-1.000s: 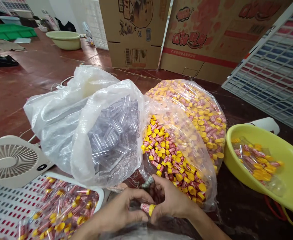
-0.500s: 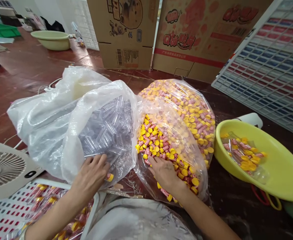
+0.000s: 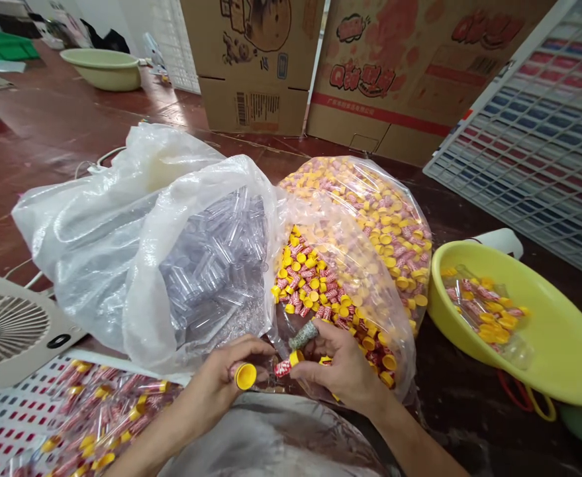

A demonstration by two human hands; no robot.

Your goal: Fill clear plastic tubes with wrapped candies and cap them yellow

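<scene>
My left hand (image 3: 216, 384) is closed round a capped tube whose yellow cap (image 3: 245, 376) faces the camera. My right hand (image 3: 343, 368) pinches a small red-and-white piece with a yellow cap (image 3: 287, 364); a grey wrapped fingertip (image 3: 303, 335) sticks up above it. The two hands meet in front of two open plastic bags. The left bag (image 3: 171, 252) holds clear plastic tubes. The right bag (image 3: 350, 278) is full of yellow-capped red-and-white pieces.
A white tray (image 3: 2, 424) with finished tubes lies at lower left beside a small white fan (image 3: 12, 328). A yellow basin (image 3: 559, 338) with several tubes sits at right. Cardboard boxes (image 3: 370, 66) and a white grid rack (image 3: 543, 139) stand behind.
Both hands have come out of the bags and met at the centre. The left now holds a capped tube and the right a capped piece.
</scene>
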